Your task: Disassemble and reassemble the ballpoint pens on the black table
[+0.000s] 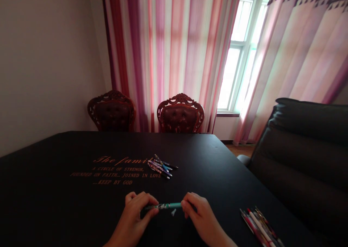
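Left hand [133, 212] is pinching the patterned end of a pen [164, 206], fingers and thumb pressed together on the barrel, and right hand [199, 218] is pinching the teal end, both hands sitting low at bottom centre of the frame and the pen lying level between them, held just above the black table [67, 207]. A small pale piece [173, 212] is lying on the table just below the pen, between the hands; exactly what part it is, too small to tell. A pile of pens [160, 166] is lying at centre, just right of the gold lettering [114, 171], and a bundle of pens [257, 227] is lying at lower right, running toward the table edge. Risks: if either pinch slips, the pen could drop or roll, and any loose part could scatter across the table. The pale piece is easy to lose, since it is small and sitting close under the hands, where a wrist or sleeve could brush it away. Too much force at the pinch could crack the barrel. The lower right bundle is sitting near the edge, so a careless reach could knock pens onto the floor.
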A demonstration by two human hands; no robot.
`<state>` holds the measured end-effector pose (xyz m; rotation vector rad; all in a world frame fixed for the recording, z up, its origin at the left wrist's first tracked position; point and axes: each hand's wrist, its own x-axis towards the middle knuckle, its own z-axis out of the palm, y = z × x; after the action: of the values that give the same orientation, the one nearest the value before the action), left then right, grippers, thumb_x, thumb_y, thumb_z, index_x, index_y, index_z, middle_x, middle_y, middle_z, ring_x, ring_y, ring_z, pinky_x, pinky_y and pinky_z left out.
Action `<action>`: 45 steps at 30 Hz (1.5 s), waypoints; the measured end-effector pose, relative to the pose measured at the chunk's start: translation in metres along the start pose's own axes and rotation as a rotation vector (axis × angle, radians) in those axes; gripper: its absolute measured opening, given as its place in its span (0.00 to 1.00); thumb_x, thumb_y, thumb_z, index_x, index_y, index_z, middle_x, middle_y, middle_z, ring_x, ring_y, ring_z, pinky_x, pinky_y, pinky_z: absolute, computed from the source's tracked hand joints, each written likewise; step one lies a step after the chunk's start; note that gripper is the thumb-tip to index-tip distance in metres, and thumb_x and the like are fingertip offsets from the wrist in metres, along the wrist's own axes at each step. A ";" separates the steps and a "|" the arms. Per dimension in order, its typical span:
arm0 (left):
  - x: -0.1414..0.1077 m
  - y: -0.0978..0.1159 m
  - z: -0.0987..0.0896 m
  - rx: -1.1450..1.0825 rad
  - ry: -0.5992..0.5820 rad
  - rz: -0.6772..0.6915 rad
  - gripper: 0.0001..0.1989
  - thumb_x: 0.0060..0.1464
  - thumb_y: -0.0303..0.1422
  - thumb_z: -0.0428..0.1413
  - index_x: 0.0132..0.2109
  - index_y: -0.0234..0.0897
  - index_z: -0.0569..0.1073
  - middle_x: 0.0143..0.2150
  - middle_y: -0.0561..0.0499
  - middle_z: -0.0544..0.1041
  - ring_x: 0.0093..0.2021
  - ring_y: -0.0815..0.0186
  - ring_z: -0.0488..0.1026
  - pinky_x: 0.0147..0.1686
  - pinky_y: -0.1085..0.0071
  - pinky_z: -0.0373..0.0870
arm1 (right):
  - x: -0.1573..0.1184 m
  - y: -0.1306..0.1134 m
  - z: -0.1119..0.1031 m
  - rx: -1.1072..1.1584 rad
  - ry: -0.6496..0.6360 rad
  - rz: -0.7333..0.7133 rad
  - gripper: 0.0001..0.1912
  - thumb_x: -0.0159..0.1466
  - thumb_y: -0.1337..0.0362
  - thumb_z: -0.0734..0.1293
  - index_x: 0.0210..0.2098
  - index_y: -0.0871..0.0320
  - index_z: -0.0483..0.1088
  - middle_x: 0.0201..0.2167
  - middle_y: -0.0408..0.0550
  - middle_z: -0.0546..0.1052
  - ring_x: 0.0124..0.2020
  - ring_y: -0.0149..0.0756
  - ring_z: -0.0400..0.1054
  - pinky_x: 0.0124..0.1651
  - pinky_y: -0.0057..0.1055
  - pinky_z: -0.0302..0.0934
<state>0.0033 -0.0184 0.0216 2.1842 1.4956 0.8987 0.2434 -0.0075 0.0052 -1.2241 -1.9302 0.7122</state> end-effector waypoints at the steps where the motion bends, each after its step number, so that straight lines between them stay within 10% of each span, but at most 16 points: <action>1: 0.000 0.000 0.000 -0.002 -0.001 -0.001 0.04 0.56 0.38 0.58 0.36 0.45 0.76 0.35 0.55 0.79 0.37 0.61 0.71 0.46 0.62 0.55 | 0.000 0.000 0.000 0.003 -0.008 -0.010 0.21 0.70 0.57 0.58 0.23 0.57 0.65 0.23 0.42 0.70 0.28 0.32 0.65 0.33 0.28 0.54; 8: 0.000 -0.003 0.002 -0.026 -0.006 -0.051 0.03 0.55 0.36 0.59 0.36 0.45 0.76 0.35 0.55 0.79 0.39 0.60 0.70 0.46 0.62 0.54 | -0.001 -0.001 -0.002 -0.009 0.017 -0.106 0.09 0.68 0.60 0.61 0.34 0.56 0.66 0.31 0.43 0.70 0.34 0.34 0.64 0.37 0.28 0.55; 16: -0.003 -0.004 0.002 0.029 -0.069 0.113 0.09 0.59 0.32 0.56 0.44 0.52 0.76 0.39 0.55 0.79 0.42 0.61 0.73 0.49 0.61 0.49 | -0.002 0.004 0.012 0.003 0.034 -0.015 0.26 0.71 0.56 0.53 0.19 0.57 0.60 0.20 0.41 0.65 0.25 0.31 0.62 0.32 0.28 0.54; 26: -0.001 -0.009 0.004 0.058 -0.044 0.113 0.06 0.58 0.32 0.57 0.42 0.49 0.74 0.38 0.57 0.79 0.40 0.63 0.74 0.47 0.63 0.50 | -0.001 0.001 0.006 -0.004 0.042 -0.121 0.14 0.69 0.57 0.59 0.29 0.56 0.65 0.30 0.44 0.69 0.34 0.34 0.63 0.38 0.28 0.55; 39: -0.007 0.011 -0.004 0.350 0.273 0.555 0.08 0.61 0.24 0.52 0.42 0.42 0.73 0.29 0.57 0.77 0.30 0.67 0.71 0.41 0.64 0.49 | 0.001 0.008 0.036 0.490 -0.058 0.366 0.33 0.60 0.34 0.53 0.14 0.53 0.53 0.06 0.35 0.54 0.10 0.25 0.45 0.19 0.27 0.41; 45: -0.004 -0.006 -0.003 0.310 0.170 0.439 0.11 0.58 0.24 0.57 0.46 0.44 0.72 0.34 0.57 0.78 0.36 0.67 0.74 0.43 0.65 0.50 | -0.002 -0.005 0.018 0.198 0.026 0.069 0.24 0.67 0.46 0.57 0.27 0.58 0.67 0.22 0.42 0.69 0.25 0.31 0.63 0.30 0.26 0.54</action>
<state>-0.0034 -0.0199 0.0191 2.7974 1.3196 1.0674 0.2270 -0.0124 -0.0017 -1.1752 -1.7570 0.8969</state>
